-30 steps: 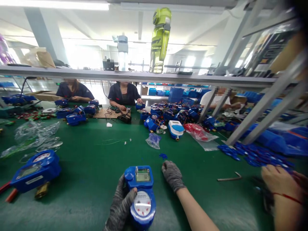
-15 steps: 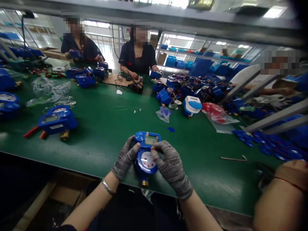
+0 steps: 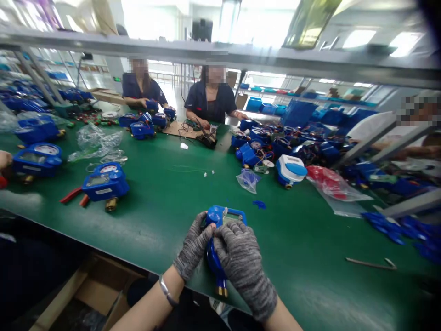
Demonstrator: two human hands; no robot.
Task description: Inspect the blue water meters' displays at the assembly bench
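Observation:
A blue water meter with a small display and a brass fitting at its lower end sits at the near edge of the green table. Both my hands wear grey knit gloves. My left hand grips the meter's left side with its fingers curled round the body. My right hand is closed over the meter's face and covers the dial. A small blue chip lies on the table just beyond the meter.
More blue meters stand at the left. Clear bags, a small bag, a white-blue meter, a red bag and piles of blue parts lie beyond. A metal hook lies at right. Co-workers sit opposite. A cardboard box sits below.
My right hand came from the table onto the meter and now covers its face. The meter has tilted toward the table's near edge. The view shifted left and down.

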